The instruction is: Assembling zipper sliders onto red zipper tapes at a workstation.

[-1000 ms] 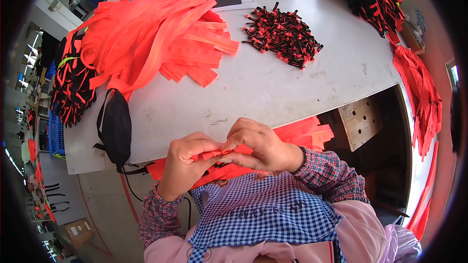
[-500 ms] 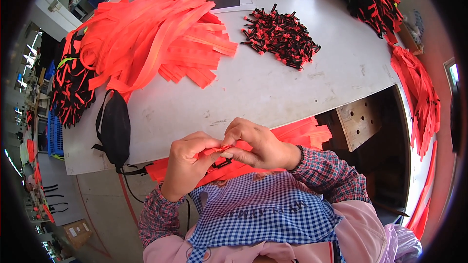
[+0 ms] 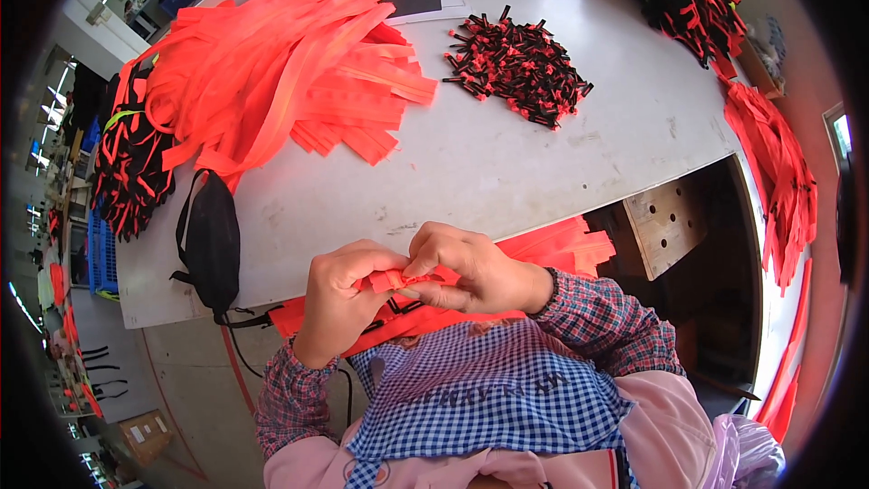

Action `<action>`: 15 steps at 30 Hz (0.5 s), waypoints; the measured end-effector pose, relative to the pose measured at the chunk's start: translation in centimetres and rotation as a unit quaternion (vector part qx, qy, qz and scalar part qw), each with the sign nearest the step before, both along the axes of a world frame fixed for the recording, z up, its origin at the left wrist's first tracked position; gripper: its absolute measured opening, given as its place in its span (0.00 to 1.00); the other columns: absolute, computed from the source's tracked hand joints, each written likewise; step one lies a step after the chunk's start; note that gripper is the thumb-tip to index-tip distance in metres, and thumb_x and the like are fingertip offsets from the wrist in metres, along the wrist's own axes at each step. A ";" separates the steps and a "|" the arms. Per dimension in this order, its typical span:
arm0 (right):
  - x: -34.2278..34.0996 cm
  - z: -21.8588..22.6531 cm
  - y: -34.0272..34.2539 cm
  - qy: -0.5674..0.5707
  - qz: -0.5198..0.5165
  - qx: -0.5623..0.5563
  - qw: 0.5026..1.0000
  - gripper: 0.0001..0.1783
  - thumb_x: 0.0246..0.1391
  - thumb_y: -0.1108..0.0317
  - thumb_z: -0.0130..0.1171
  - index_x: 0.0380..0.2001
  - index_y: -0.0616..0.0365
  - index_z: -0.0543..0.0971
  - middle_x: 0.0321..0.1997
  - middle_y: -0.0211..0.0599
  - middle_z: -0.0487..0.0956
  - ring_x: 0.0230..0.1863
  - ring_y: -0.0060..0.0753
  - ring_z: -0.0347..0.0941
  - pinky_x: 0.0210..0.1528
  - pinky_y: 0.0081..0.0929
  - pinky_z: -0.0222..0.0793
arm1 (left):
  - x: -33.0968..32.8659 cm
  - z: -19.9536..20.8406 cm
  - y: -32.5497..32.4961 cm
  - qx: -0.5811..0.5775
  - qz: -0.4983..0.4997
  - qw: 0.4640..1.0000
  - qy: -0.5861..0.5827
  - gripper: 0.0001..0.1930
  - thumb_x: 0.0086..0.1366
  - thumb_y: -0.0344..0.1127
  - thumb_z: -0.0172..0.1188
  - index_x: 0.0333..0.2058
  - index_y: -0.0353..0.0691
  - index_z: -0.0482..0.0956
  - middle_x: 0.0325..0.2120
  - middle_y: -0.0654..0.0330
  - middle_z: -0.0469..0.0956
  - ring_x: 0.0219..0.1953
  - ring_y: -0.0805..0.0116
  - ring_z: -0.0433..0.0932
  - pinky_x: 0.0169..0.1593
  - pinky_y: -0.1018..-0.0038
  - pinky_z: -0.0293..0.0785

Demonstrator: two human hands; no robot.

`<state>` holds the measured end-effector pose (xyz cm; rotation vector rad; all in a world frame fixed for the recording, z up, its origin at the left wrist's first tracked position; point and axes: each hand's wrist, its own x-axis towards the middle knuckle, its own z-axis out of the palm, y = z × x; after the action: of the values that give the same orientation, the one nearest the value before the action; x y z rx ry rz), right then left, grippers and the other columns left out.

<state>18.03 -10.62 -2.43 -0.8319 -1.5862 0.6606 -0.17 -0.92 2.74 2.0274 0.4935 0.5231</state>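
Observation:
Both my hands meet over my lap at the table's near edge. My left hand [image 3: 342, 299] pinches an orange-red strip [image 3: 387, 281] that looks like zipper tape. On the same strip, the thumb and fingers of my right hand [image 3: 478, 270] close from the other side. A short length shows folded between the two hands; the fingertips hide what else is there. Beneath them, more orange-red strips [image 3: 566, 244] lie across my lap, with small black pieces [image 3: 403, 306] among them, partly covered by my left hand.
A large heap of orange-red strips [image 3: 281, 63] covers the table's far left. Beyond my hands lies a pile of small black-and-red pulls [image 3: 518, 71]. A black pouch [image 3: 214, 240] hangs at the left edge. Bundled black-and-red strips [image 3: 670, 0] lie far right, beside an open compartment [image 3: 715, 281].
The pinched strip has turned, so more of its orange-red length shows between my fingers. My right hand has shifted slightly left and down; both hands keep their grip.

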 end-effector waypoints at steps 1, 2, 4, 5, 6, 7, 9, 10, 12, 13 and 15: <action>-0.1 0.0 0.1 0.007 -0.011 0.003 1.000 0.11 0.56 0.74 0.68 0.37 0.57 0.74 0.36 0.38 0.75 0.37 0.41 0.73 0.39 0.34 0.72 | 0.1 0.0 0.1 0.006 0.001 1.000 0.004 0.07 0.53 0.19 0.69 0.33 0.30 0.83 0.28 0.56 0.82 0.31 0.67 0.81 0.36 0.74 0.76; -0.2 -0.1 0.1 0.014 -0.017 0.006 1.000 0.11 0.56 0.73 0.67 0.37 0.57 0.74 0.36 0.38 0.75 0.37 0.40 0.73 0.39 0.34 0.71 | 0.2 0.0 0.2 0.000 -0.001 1.000 -0.001 0.07 0.53 0.19 0.69 0.33 0.30 0.83 0.28 0.56 0.82 0.31 0.67 0.81 0.36 0.74 0.76; -0.2 -0.1 0.1 0.022 -0.034 0.001 0.999 0.10 0.57 0.73 0.67 0.37 0.58 0.74 0.35 0.37 0.74 0.35 0.39 0.73 0.38 0.33 0.71 | 0.3 0.0 0.3 -0.013 -0.017 1.000 -0.007 0.07 0.53 0.19 0.69 0.33 0.30 0.83 0.28 0.56 0.82 0.30 0.67 0.81 0.36 0.73 0.76; -0.2 -0.1 0.0 0.027 -0.041 -0.008 0.999 0.11 0.57 0.72 0.67 0.37 0.58 0.74 0.34 0.37 0.74 0.35 0.39 0.73 0.37 0.33 0.71 | 0.2 0.0 0.4 -0.029 -0.025 0.999 -0.004 0.07 0.53 0.19 0.69 0.33 0.30 0.83 0.28 0.56 0.82 0.30 0.67 0.81 0.36 0.73 0.76; -0.2 -0.1 0.0 0.034 -0.049 -0.014 0.998 0.11 0.57 0.72 0.68 0.37 0.58 0.74 0.34 0.37 0.74 0.35 0.38 0.73 0.37 0.32 0.71 | 0.1 0.1 0.4 -0.044 -0.032 0.999 -0.001 0.07 0.54 0.19 0.69 0.33 0.30 0.83 0.28 0.56 0.82 0.31 0.68 0.81 0.36 0.73 0.76; -0.1 0.0 -0.1 0.026 -0.045 -0.016 0.999 0.11 0.57 0.71 0.68 0.36 0.58 0.74 0.34 0.37 0.74 0.35 0.38 0.73 0.37 0.32 0.70 | 0.0 0.2 0.5 -0.059 -0.038 0.997 -0.010 0.07 0.54 0.19 0.69 0.33 0.30 0.83 0.28 0.56 0.82 0.31 0.68 0.81 0.36 0.73 0.76; -0.2 0.1 0.0 0.010 -0.040 -0.025 0.999 0.11 0.58 0.70 0.68 0.36 0.58 0.74 0.33 0.36 0.74 0.34 0.37 0.73 0.36 0.33 0.70 | -0.2 0.1 0.6 -0.066 -0.027 0.997 -0.017 0.07 0.54 0.20 0.69 0.33 0.30 0.83 0.27 0.56 0.82 0.30 0.68 0.80 0.35 0.74 0.75; -0.2 0.1 0.0 0.018 -0.035 -0.013 0.999 0.12 0.57 0.70 0.68 0.36 0.58 0.74 0.33 0.37 0.74 0.34 0.37 0.73 0.36 0.33 0.70 | -0.2 0.1 0.7 -0.067 -0.024 0.997 -0.019 0.07 0.55 0.20 0.69 0.33 0.30 0.83 0.27 0.56 0.81 0.30 0.68 0.80 0.35 0.74 0.75; -0.4 0.0 0.3 0.014 -0.020 -0.007 1.000 0.12 0.57 0.70 0.69 0.36 0.58 0.74 0.33 0.37 0.74 0.34 0.37 0.73 0.36 0.33 0.70 | -0.2 -0.2 1.0 -0.039 -0.032 0.999 -0.018 0.06 0.55 0.21 0.69 0.33 0.30 0.83 0.28 0.56 0.82 0.30 0.69 0.80 0.35 0.74 0.75; -0.4 -0.1 0.4 0.010 -0.029 -0.004 1.000 0.12 0.57 0.70 0.69 0.35 0.58 0.74 0.33 0.37 0.74 0.34 0.37 0.74 0.36 0.33 0.71 | -0.3 -0.4 1.1 -0.029 -0.034 0.999 -0.016 0.06 0.56 0.21 0.69 0.33 0.30 0.83 0.28 0.56 0.82 0.30 0.69 0.80 0.35 0.74 0.75; -0.5 -0.3 0.7 -0.003 -0.042 -0.003 0.999 0.12 0.57 0.69 0.69 0.35 0.58 0.74 0.33 0.36 0.74 0.34 0.37 0.74 0.36 0.33 0.71 | -0.2 -0.7 1.2 -0.016 -0.026 0.999 -0.017 0.07 0.56 0.21 0.70 0.34 0.30 0.83 0.29 0.56 0.82 0.31 0.70 0.81 0.35 0.75 0.76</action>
<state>17.51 -9.97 -2.70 -0.8996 -1.5460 0.6029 -0.35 0.26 2.05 1.9921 0.4236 0.5143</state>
